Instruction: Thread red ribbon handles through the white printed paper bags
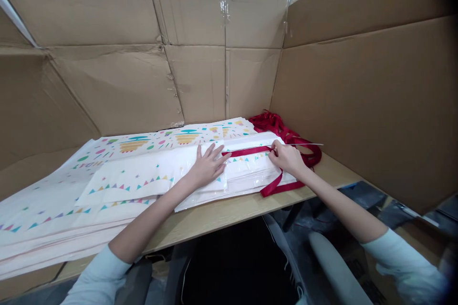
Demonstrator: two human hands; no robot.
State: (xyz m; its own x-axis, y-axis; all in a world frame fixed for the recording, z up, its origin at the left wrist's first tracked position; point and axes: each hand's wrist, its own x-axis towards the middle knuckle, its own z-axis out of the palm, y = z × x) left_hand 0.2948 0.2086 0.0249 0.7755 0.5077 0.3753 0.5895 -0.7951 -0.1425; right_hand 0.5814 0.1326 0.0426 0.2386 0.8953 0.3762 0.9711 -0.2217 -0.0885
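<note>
My left hand (209, 167) lies flat with fingers spread on a folded white sheet (132, 171) printed with coloured pennants and stars. Its fingertips reach the end of a flat red ribbon (246, 151), which runs across the white sheets to my right hand (286, 156). The right fingers are closed in a pinch on that ribbon, and its loose length hangs below them. A thin, pale, stick-like piece (311, 144) pokes out to the right past this hand; I cannot tell whether it is held too.
More printed white sheets (96, 152) are piled across the left of the wooden table (211, 217). A tangled heap of red ribbon (275, 124) sits at the back right. Cardboard walls (200, 81) stand behind and at both sides. A black chair seat (239, 262) is below the table edge.
</note>
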